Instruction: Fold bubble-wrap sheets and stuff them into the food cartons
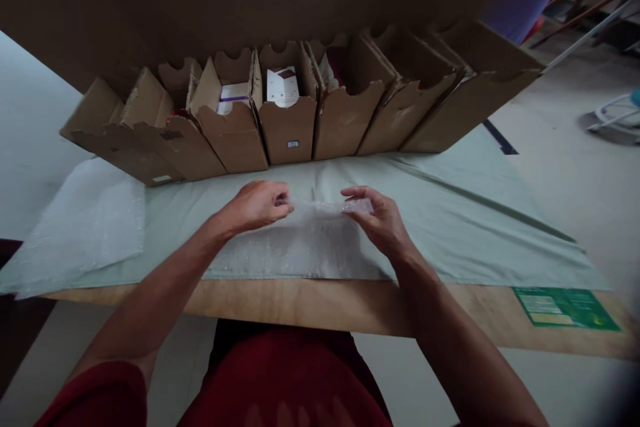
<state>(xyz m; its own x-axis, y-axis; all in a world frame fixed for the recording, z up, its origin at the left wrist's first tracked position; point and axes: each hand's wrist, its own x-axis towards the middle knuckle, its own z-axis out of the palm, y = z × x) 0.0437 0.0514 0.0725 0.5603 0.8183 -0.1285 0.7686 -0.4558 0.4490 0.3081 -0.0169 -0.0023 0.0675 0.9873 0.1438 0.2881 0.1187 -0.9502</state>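
Observation:
A sheet of clear bubble wrap (300, 248) lies near the table's front edge, with its far edge lifted or folded over between my hands. My left hand (257, 205) pinches the left end of that raised edge, fingers curled. At the other end, my right hand (379, 219) grips the bubble wrap between thumb and fingers, palm turned inward. The raised part forms a narrow strip, and whether anything lies inside it I cannot tell.
A row of several open cardboard bins (289, 127) stands behind my hands; some hold small boxes, including a white one (283, 88). More bubble wrap (95, 220) lies at the left. Pale green cloth (480, 213) covers the wooden table (310, 303). A green label (565, 309) is at the right front.

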